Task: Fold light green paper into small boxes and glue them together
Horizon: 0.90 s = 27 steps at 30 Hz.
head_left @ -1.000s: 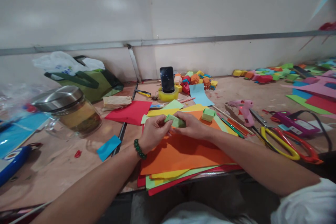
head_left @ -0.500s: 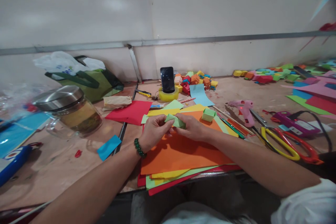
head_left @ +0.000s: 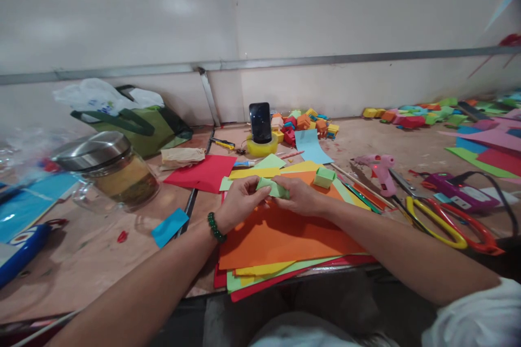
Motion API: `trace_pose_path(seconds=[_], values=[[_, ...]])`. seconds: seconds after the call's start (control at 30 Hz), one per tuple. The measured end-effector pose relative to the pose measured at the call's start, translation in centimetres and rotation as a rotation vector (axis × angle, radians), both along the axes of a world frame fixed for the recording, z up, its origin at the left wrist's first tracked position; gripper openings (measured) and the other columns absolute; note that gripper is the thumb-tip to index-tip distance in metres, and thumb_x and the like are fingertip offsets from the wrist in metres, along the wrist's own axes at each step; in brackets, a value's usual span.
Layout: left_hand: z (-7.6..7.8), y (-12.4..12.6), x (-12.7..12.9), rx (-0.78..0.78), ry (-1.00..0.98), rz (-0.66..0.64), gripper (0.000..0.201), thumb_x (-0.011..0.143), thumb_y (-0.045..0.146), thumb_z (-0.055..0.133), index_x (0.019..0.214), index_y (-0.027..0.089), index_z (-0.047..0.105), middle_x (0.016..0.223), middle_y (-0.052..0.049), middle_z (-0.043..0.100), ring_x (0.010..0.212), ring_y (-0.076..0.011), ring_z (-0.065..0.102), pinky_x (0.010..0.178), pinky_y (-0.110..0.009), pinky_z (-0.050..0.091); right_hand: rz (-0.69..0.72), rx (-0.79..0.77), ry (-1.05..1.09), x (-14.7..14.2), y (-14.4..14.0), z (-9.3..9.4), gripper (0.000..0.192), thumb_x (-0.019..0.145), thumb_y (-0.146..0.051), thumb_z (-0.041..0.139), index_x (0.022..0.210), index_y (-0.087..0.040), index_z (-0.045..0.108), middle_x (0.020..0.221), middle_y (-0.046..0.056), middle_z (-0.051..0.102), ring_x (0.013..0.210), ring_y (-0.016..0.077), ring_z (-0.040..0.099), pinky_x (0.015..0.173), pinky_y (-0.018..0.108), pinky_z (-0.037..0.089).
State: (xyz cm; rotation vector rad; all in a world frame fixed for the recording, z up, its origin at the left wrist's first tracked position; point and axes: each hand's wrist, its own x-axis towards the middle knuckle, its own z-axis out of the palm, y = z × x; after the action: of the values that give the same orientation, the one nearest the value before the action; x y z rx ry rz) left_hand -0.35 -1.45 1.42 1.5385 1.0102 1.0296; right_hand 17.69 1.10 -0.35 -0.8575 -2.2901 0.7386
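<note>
Grip of both hands, L [head_left: 240,201] & R [head_left: 300,197], pinching green folded paper [head_left: 273,188], fingertips partly hidden behind it.

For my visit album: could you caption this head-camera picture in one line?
Both hands, left and right, pinch a folded green paper above an orange sheet.

one phone [head_left: 260,122], one glue gun [head_left: 379,169], two scissors [head_left: 442,218], one jar [head_left: 109,169]
</note>
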Motion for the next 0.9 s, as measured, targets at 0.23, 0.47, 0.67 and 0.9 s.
trace_pose_path(seconds=[0.23,0.47,0.67,0.9], values=[[-0.4,0.8,-0.6,-0.001,0.026,-0.02,0.036,0.07,0.04,0.072,0.093,0.014,0.063,0.06,0.005,0.054,0.047,-0.0072,0.051,0.046,-0.019,0.042,0.011,-0.034,-0.077,0.1,0.0,0.0,0.024,0.077,-0.023,0.053,0.098,-0.013,0.059,0.086,0.005,0.065,0.073,0.0163,0.056,0.065,0.026,0.042],[-0.3,0.3,-0.5,0.192,0.069,-0.055,0.043,0.07,0.033,0.073,0.107,0.014,0.063,0.079,-0.001,0.059,0.068,-0.0115,0.05,0.059,-0.022,0.041,0.08,-0.072,-0.074,0.4,0.2,0.4,0.018,0.08,-0.028,0.051,0.09,-0.014,0.056,0.085,0.005,0.064,0.073,0.0161,0.055,0.067,0.027,0.042],[0.1,-0.5,-0.2,0.311,0.12,-0.032,0.048,0.078,0.026,0.066,0.122,0.013,0.056,0.06,0.009,0.03,0.053,-0.0075,0.03,0.048,-0.02,0.027,0.148,-0.094,-0.01,0.4,0.1,0.5,0.013,0.078,-0.027,0.053,0.084,-0.016,0.052,0.079,0.0,0.059,0.068,0.0125,0.049,0.062,0.023,0.038],[0.0,-0.8,0.0,0.336,0.093,-0.038,0.052,0.08,0.025,0.062,0.13,0.013,0.051,0.059,0.009,0.027,0.052,-0.0075,0.027,0.048,-0.02,0.025,0.15,-0.124,0.009,0.2,0.0,0.5,0.01,0.077,-0.026,0.054,0.079,-0.018,0.049,0.075,-0.003,0.055,0.066,0.0106,0.045,0.062,0.022,0.037]])
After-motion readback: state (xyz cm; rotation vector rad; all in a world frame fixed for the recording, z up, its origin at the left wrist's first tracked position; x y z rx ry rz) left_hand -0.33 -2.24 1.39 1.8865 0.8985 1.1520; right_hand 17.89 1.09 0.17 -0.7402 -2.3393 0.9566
